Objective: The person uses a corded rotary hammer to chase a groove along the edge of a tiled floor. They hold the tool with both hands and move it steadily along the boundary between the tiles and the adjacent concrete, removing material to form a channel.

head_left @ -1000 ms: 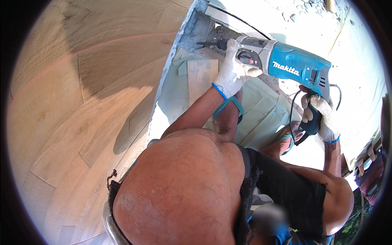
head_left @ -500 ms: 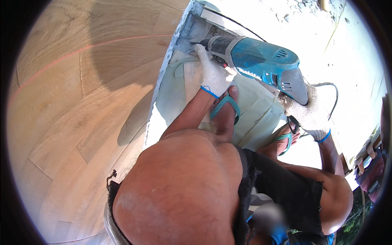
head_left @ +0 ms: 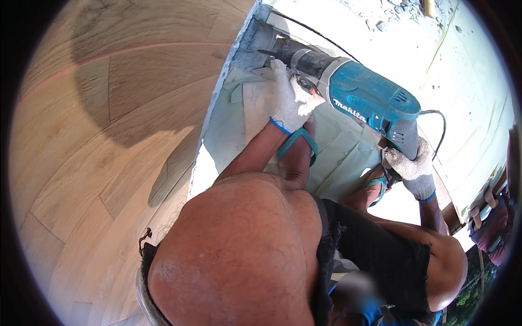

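Observation:
A teal and grey rotary hammer drill [head_left: 370, 92] lies slantwise in front of me, its dark chuck pointing to the upper left. From the chuck a pointed bit [head_left: 267, 52] reaches toward the rough concrete edge [head_left: 244, 54]; whether its tip touches is hard to tell. In a white knit glove with a blue cuff, my left hand [head_left: 293, 100] is closed at the drill's front end, its thumb stretched up near the bit. My right hand [head_left: 414, 169], gloved the same way, wraps around the rear handle. The right fingers are partly hidden by the handle.
Wood-look tiles [head_left: 81, 179] cover the left side, crossed by a reddish line. Pale sheeting [head_left: 342, 146] lies under my sandalled feet. Broken rubble [head_left: 399, 13] is at the top right. A black power cord [head_left: 443, 127] loops beside the drill's rear.
The drill has shifted back to the right and slightly down, with both hands on it. More of the bit shows in front of my left hand.

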Motion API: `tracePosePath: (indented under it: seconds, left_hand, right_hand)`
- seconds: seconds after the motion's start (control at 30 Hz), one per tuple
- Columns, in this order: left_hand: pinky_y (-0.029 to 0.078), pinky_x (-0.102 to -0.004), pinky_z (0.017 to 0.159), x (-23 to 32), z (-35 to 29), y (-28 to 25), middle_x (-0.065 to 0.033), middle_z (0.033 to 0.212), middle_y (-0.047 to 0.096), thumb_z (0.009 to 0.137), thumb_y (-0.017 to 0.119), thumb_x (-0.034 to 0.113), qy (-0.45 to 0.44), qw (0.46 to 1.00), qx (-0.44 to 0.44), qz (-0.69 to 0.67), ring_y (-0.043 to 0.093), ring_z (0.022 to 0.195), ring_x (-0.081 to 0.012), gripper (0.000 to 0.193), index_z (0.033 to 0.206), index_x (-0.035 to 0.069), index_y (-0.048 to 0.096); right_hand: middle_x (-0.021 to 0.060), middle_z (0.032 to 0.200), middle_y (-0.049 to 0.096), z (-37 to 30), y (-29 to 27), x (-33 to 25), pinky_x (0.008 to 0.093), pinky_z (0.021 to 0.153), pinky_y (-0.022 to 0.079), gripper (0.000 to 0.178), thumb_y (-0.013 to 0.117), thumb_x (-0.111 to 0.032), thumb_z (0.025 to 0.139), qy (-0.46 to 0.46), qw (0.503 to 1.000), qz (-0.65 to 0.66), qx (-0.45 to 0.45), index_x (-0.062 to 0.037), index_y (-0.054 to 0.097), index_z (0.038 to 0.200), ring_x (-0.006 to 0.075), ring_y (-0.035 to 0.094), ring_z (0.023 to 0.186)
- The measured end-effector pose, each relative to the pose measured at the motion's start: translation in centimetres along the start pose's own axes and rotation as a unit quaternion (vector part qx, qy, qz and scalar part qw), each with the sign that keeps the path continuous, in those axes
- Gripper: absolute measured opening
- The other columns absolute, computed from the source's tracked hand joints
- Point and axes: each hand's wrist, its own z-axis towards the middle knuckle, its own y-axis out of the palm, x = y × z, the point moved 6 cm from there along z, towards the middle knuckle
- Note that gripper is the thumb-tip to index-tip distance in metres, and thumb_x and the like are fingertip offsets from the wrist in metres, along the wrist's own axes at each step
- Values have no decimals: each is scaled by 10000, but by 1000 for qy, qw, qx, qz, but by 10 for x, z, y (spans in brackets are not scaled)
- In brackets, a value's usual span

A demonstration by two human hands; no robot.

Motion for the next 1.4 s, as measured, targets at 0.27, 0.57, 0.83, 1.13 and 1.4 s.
tracePosePath:
  seconds: [0.27, 0.57, 0.83, 1.13, 1.4]
  left_hand:
    - [463, -381, 1068, 20, 8, -2, -20, 1367, 580, 984, 371, 800, 33, 999, 43, 2, 556, 1243, -197, 816, 1458, 147, 494]
    - [383, -422, 1153, 30, 23, 5, -57, 1486, 519, 938, 375, 851, 60, 992, 86, -68, 479, 1358, -241, 926, 1511, 128, 453]
    - [476, -408, 1064, -1, 37, -37, -111, 1403, 558, 1108, 370, 455, 61, 992, -53, -94, 545, 1278, -249, 450, 1323, 98, 542]
    - [371, -516, 1196, -17, 21, -29, -74, 1516, 537, 1038, 363, 705, -15, 987, 44, -155, 493, 1405, -293, 722, 1499, 166, 495]
    - [328, -433, 1223, 12, 25, -3, -69, 1524, 526, 1079, 328, 628, -5, 992, 25, -121, 481, 1415, -256, 658, 1508, 151, 475]
  right_hand:
    - [59, 930, 744, 13, 13, -25, 300, 787, 551, 259, 755, -152, 876, -50, 998, -50, -9, -10, 710, 1088, 127, 681, 840]
    - [60, 842, 696, 27, 18, -68, 248, 635, 515, 300, 764, -207, 912, -45, 998, -38, -3, 11, 684, 1102, 98, 645, 683]
    - [93, 929, 732, 10, 33, -66, 340, 791, 551, 342, 759, -172, 839, -112, 981, -154, -34, -5, 685, 1128, 146, 675, 855]
    - [87, 1027, 773, -7, 21, -27, 323, 815, 565, 340, 748, -115, 875, 17, 996, -81, -16, -12, 691, 1194, 139, 702, 883]
    - [34, 841, 714, 10, 25, -19, 270, 674, 523, 256, 764, -190, 906, 4, 1000, 0, 7, -13, 707, 1081, 84, 655, 729]
